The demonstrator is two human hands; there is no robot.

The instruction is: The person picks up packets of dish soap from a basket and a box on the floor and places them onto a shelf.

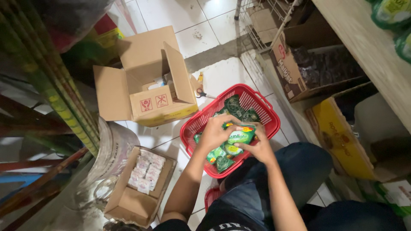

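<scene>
Knee in dark jeans (pixel 295 171) lowest; left hand (pixel 214 134) and right hand (pixel 257 147) both clamp green pouch (pixel 239 136) over red basket (pixel 209 124); slack grip could drop it, crowding packed pouches.

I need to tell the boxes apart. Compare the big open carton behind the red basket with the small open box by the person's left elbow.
The big carton stands with tall flaps up and looks mostly empty; the small box is shallow, holding rows of pale packets. The big carton bears red symbols on its front; the small box shows none. Both are brown cardboard, open, on the white tile floor.
</scene>
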